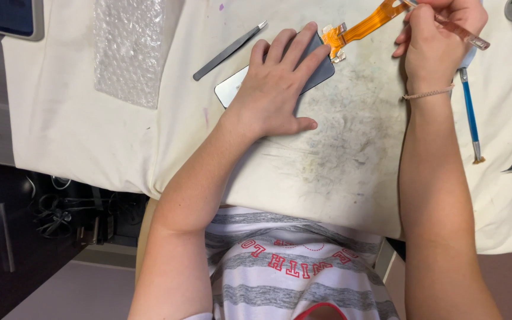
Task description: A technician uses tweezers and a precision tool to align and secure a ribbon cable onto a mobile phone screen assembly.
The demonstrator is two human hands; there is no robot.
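dark screen panel [280, 74] under left hand [277, 83]; bubble wrap [128, 50] upper left

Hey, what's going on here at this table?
A person works at a stained white cloth. Their left hand lies flat on a dark phone panel, pinning it down. Their right hand holds a thin clear tool at the orange ribbon cable leading off the panel. Metal tweezers and a blue brush lie nearby.

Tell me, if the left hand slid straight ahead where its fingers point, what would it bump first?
Probably the orange flex cable. The left hand lies flat on the phone screen, fingers aimed toward it.
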